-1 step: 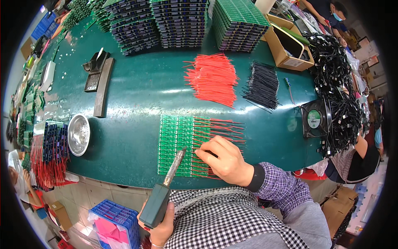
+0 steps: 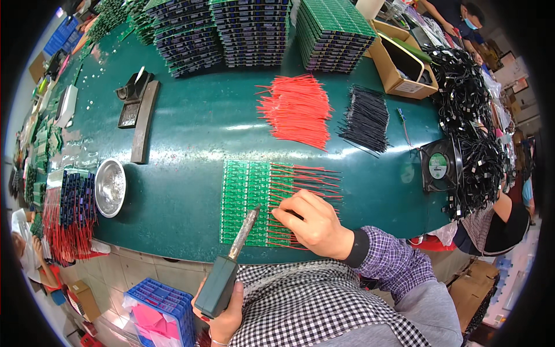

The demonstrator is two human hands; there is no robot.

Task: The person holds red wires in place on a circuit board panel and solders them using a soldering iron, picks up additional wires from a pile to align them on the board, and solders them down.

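My left hand [image 2: 228,324] is wrapped round the dark handle of a soldering iron [image 2: 218,284]. Its metal shaft slants up and away, and the tip is at a green circuit board panel [image 2: 236,194]. The panel lies flat near the table's front edge. Red and black wires [image 2: 315,180] stick out from its right side. My right hand [image 2: 315,224] rests over those wires with thumb and forefinger pinched together near the panel's middle right. A wire appears to be between the fingertips, though they mostly hide it.
Beyond the panel lie a red wire pile [image 2: 295,113] and a black wire pile [image 2: 365,120]. A fan [image 2: 438,165] and tangled black cables [image 2: 471,127] occupy the right. Leftward are a metal bowl [image 2: 110,188], a long bar [image 2: 144,124] and wired boards [image 2: 69,199]. Board stacks [image 2: 251,34] stand behind.
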